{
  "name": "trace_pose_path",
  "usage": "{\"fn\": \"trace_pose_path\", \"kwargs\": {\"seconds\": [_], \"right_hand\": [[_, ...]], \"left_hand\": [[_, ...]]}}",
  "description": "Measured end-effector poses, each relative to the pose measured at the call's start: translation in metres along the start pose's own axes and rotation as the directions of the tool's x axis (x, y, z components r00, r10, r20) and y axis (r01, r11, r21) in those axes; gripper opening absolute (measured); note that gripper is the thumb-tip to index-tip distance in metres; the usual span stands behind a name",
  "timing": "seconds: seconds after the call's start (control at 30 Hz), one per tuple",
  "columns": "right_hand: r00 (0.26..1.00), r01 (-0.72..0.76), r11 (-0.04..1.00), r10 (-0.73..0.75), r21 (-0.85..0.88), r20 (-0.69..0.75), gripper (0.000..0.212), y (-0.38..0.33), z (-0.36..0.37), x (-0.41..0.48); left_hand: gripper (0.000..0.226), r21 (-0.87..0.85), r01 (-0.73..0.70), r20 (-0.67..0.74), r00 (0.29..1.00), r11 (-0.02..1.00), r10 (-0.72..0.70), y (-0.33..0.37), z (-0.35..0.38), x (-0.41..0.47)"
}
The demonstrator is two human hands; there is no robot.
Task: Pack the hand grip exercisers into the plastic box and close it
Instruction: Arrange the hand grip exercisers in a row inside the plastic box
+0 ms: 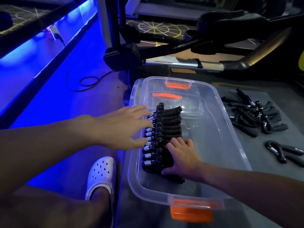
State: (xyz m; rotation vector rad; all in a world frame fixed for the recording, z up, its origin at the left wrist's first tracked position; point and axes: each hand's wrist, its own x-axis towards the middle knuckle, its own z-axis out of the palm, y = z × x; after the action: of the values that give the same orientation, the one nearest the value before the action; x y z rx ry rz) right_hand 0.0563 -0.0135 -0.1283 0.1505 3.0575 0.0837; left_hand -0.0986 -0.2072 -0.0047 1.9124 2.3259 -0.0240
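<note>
Nearest the camera sat the clear plastic box with orange latches (189, 193), uncovered, holding a packed row of black hand grip exercisers with silver coil springs (162, 137) along its left side. Inside it, the right hand (182, 155) pressed flat on the row's near end, fingers slightly spread. Further on, the left hand (121, 125) hovered at the springs, fingers splayed wide. Right of the box, loose black exercisers (256, 116) lay on the grey mat (266, 162).
</note>
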Motion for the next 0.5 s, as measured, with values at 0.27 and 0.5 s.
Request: {"fn": "trace_pose_path", "kwargs": {"seconds": [0.27, 0.5], "right_hand": [[0.996, -0.091, 0.973, 0.087, 0.21, 0.026, 0.077, 0.017, -0.032, -0.008], [0.904, -0.148, 0.844, 0.327, 0.516, -0.275, 0.041, 0.066, -0.094, -0.037]], "left_hand": [[0.06, -0.035, -0.025, -0.121, 0.992, 0.999, 0.021, 0.005, -0.023, 0.032], [0.054, -0.125, -0.046, -0.244, 0.97, 0.991, 0.015, 0.034, -0.047, 0.082]]}}
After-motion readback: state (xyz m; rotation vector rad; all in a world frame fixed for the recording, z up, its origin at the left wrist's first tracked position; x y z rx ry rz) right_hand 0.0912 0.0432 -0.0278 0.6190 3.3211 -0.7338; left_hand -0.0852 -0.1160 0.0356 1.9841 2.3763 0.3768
